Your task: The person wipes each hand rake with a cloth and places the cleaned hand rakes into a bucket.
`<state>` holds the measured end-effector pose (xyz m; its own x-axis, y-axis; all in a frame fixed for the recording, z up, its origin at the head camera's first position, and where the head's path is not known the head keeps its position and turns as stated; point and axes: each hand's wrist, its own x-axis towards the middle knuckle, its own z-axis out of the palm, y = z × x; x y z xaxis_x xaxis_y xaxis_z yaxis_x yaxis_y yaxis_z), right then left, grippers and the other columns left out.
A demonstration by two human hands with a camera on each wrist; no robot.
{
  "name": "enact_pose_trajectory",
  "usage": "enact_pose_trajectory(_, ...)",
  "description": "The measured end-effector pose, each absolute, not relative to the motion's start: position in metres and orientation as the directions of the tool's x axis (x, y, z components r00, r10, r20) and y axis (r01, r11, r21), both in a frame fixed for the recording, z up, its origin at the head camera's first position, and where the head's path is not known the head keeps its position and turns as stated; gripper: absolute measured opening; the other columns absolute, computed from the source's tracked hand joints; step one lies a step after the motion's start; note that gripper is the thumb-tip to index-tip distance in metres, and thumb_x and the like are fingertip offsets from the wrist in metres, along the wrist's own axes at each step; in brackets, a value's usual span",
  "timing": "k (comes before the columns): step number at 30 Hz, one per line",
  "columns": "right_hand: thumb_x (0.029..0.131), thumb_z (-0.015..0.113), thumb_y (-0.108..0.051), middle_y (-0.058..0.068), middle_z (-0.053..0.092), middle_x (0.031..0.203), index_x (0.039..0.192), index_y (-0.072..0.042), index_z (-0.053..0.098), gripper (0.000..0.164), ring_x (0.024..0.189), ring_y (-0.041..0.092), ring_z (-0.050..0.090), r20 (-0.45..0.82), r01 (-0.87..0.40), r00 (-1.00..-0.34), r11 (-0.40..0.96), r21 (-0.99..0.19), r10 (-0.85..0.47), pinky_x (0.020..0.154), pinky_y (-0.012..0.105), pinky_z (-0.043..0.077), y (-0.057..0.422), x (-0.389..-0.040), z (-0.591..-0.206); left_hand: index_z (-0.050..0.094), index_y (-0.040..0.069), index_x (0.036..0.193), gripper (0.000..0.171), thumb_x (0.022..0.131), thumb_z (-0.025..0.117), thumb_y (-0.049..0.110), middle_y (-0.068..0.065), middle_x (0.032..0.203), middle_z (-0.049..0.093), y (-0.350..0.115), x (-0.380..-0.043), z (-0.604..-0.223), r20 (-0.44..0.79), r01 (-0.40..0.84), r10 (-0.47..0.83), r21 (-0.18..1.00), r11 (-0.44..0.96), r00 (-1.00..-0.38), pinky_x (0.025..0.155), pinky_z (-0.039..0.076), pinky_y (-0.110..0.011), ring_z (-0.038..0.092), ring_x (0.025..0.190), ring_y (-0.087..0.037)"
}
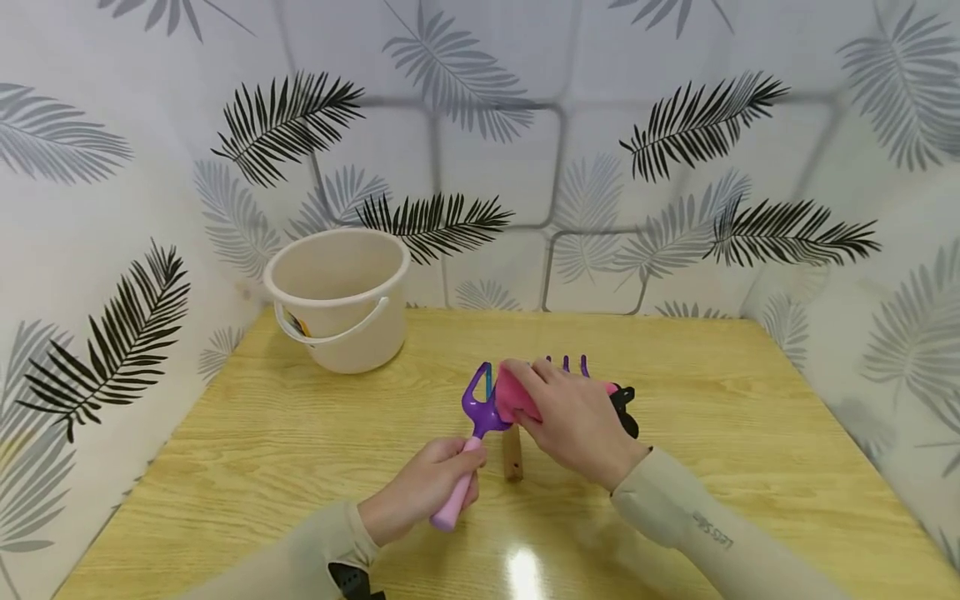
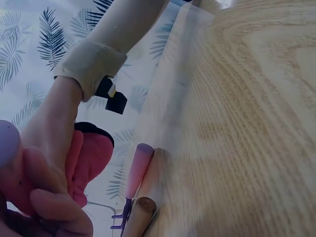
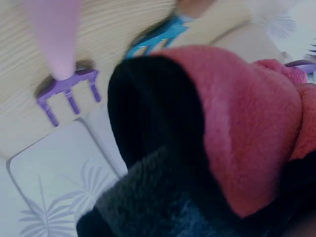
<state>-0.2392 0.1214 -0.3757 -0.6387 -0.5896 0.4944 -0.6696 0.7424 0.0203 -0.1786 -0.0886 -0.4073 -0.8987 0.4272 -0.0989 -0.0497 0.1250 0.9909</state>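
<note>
From the left: a cream bucket (image 1: 375, 350) stands upright at the far left of the wooden surface (image 1: 712, 433), its handle hanging at the front; the bottom of its inside cannot be seen from here. Next, the left hand (image 1: 429, 483) is closed firmly round the pink handle of a purple-headed tool (image 1: 480, 417), holding it tilted above the surface, head pointing away from the person. The right hand (image 1: 577, 417) comes across from the other side, its fingers bent over a pink cloth (image 1: 516, 396) and pressing it to the right edge of the purple head. The cloth has a dark side too, seen near the right wrist.

Step in hand, in my judgement: wiping the tool's head. The next move calls for a steady left grip and a turn of the tool or a shift of the cloth, so the far side and the loop can be reached.

Beneath the work lies a wooden-handled tool (image 1: 512, 458) with a blue head, and to its right a purple rake (image 1: 566, 364), its pink handle hidden behind the right hand. Both lie close enough to be knocked by a low stroke or the cloth's loose end
</note>
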Motion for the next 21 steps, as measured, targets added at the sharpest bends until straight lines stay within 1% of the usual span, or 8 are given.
enact_pose_trajectory(4, 0.080, 0.075, -0.032, 0.002, 0.057, 0.091, 0.132, -0.018, 0.047, 0.061, 0.059, 0.019, 0.053, 0.508, -0.650, -0.629, 0.756, 0.071, -0.589, 0.049, 0.035, 0.052, 0.127, -0.246, -0.383, 0.054, 0.000, 0.092, 0.026, 0.100, 0.046, 0.023, -0.002, 0.059, 0.054, -0.090, -0.176, -0.410, -0.120, -0.067, 0.436, 0.989, 0.134, -0.892, 0.040, 0.038, -0.020, 0.046, 0.046, -0.011)
enact_pose_trajectory(8, 0.080, 0.075, -0.030, 0.004, 0.057, 0.088, 0.132, -0.017, 0.049, 0.060, 0.057, 0.019, 0.052, 0.538, -0.643, -0.606, 0.759, 0.103, -0.586, 0.050, 0.036, 0.052, 0.128, -0.247, -0.381, 0.055, -0.001, 0.094, 0.029, 0.100, 0.047, 0.026, -0.004, 0.060, 0.054, -0.090, -0.176, -0.409, -0.109, -0.049, 0.438, 0.988, 0.145, -0.892, 0.040, 0.038, -0.020, 0.046, 0.046, -0.011)
enact_pose_trajectory(11, 0.080, 0.074, -0.032, 0.002, 0.056, 0.088, 0.132, -0.019, 0.048, 0.060, 0.058, 0.017, 0.051, 0.543, -0.648, -0.613, 0.758, 0.071, -0.575, 0.048, 0.034, 0.050, 0.126, -0.241, -0.375, 0.055, -0.001, 0.094, 0.030, 0.100, 0.046, 0.027, -0.004, 0.061, 0.055, -0.088, -0.177, -0.408, -0.095, -0.028, 0.433, 0.987, 0.159, -0.896, 0.040, 0.038, -0.021, 0.047, 0.046, -0.011)
enact_pose_trajectory(15, 0.079, 0.074, -0.034, 0.001, 0.059, 0.093, 0.134, -0.020, 0.048, 0.062, 0.061, 0.017, 0.053, 0.518, -0.672, -0.626, 0.741, 0.022, -0.583, 0.045, 0.032, 0.048, 0.119, -0.231, -0.368, 0.054, 0.001, 0.091, 0.030, 0.100, 0.046, 0.027, -0.004, 0.061, 0.055, -0.087, -0.179, -0.407, -0.089, -0.011, 0.431, 0.984, 0.179, -0.898, 0.042, 0.038, -0.021, 0.046, 0.047, -0.011)
enact_pose_trajectory(19, 0.080, 0.074, -0.033, 0.004, 0.062, 0.098, 0.134, -0.018, 0.050, 0.061, 0.062, 0.019, 0.057, 0.487, -0.679, -0.631, 0.734, 0.032, -0.604, 0.046, 0.032, 0.050, 0.115, -0.226, -0.369, 0.054, 0.002, 0.088, 0.027, 0.099, 0.047, 0.026, -0.003, 0.060, 0.054, -0.086, -0.180, -0.407, -0.105, -0.039, 0.429, 0.986, 0.161, -0.897, 0.042, 0.037, -0.020, 0.045, 0.047, -0.010)
enact_pose_trajectory(21, 0.079, 0.075, -0.032, 0.004, 0.062, 0.097, 0.133, -0.018, 0.051, 0.061, 0.061, 0.019, 0.056, 0.479, -0.670, -0.641, 0.741, 0.033, -0.600, 0.046, 0.031, 0.049, 0.115, -0.227, -0.371, 0.054, 0.001, 0.088, 0.026, 0.099, 0.048, 0.024, -0.002, 0.060, 0.054, -0.086, -0.180, -0.407, -0.117, -0.058, 0.429, 0.987, 0.148, -0.896, 0.041, 0.037, -0.020, 0.045, 0.047, -0.010)
